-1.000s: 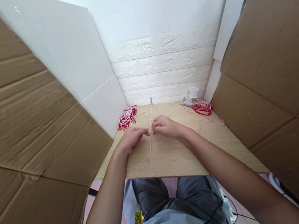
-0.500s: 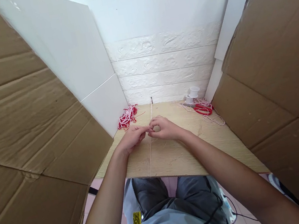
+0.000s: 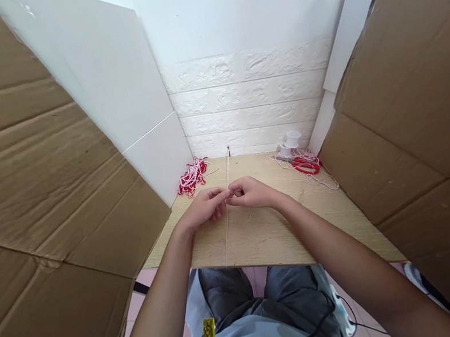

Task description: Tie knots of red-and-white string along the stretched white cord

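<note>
Over the middle of the wooden table, my left hand (image 3: pixel 204 207) and my right hand (image 3: pixel 252 192) meet fingertip to fingertip. Both are closed in a pinch on a thin pale pink cord, mostly hidden by the fingers. A pale strand of cord (image 3: pixel 228 169) runs from beyond my hands toward a small dark hook (image 3: pixel 228 150) at the foot of the wall. A fine loose end (image 3: pixel 249 217) shows below my right hand. What knot or loop lies between the fingertips is too small to make out.
A pile of red and pink cords (image 3: pixel 193 177) lies at the back left. Red-handled scissors (image 3: pixel 306 165), white spools (image 3: pixel 292 138) and loose pink cord (image 3: pixel 326 181) lie at the back right. Cardboard panels (image 3: pixel 412 118) flank the table (image 3: pixel 264 243) on both sides.
My right fingers have closed from a wider, rounded pinch and moved slightly down. Both hands have drawn nearer together, with my left fingertips a little further right.
</note>
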### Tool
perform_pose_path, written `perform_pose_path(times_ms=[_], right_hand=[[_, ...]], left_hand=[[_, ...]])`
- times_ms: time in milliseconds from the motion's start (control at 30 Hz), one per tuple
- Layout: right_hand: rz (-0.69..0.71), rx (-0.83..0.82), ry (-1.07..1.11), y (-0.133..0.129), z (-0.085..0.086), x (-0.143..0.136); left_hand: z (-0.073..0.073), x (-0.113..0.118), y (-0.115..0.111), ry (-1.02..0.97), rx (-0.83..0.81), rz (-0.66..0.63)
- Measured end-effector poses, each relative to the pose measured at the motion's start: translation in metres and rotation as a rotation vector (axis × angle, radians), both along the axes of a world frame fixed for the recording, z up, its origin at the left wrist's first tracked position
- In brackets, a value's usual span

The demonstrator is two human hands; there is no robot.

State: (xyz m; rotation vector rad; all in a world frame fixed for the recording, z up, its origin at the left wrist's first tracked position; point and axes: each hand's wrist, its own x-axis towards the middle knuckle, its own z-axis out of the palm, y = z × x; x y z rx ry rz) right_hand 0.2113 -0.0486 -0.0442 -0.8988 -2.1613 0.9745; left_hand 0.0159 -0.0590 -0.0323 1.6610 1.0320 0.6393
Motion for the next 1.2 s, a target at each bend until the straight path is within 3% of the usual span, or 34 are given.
perform_pose_path(times_ms=[200,367,500,600,900,1200], right_hand=[[0.093,-0.222,-0.154,0.015,-0.007,0.02],[-0.018,-0.168,-0.291,0.02,-0.008,0.033],[-0.159,-0.096,-0.356,0.019,-0.007,0.032],[-0.18,-0.075,-0.385,0.018,-0.009,0.029],[-0.145,-0.122,-0.414,0.017,-0.013,0.025],[-0.041,-0.254,-0.225,0.016,-0.007,0.024]], left_hand=[[0.001,-0.005,0.003,0.111,0.061,-0.017],[-0.002,-0.008,0.006,0.183,0.153,-0.036],[-0.005,-0.01,0.008,0.225,0.2,-0.039],[-0.005,-0.01,0.008,0.247,0.231,-0.032],[-0.006,-0.008,0.007,0.281,0.275,-0.048],[-0.006,-0.006,0.004,0.341,0.299,-0.027]])
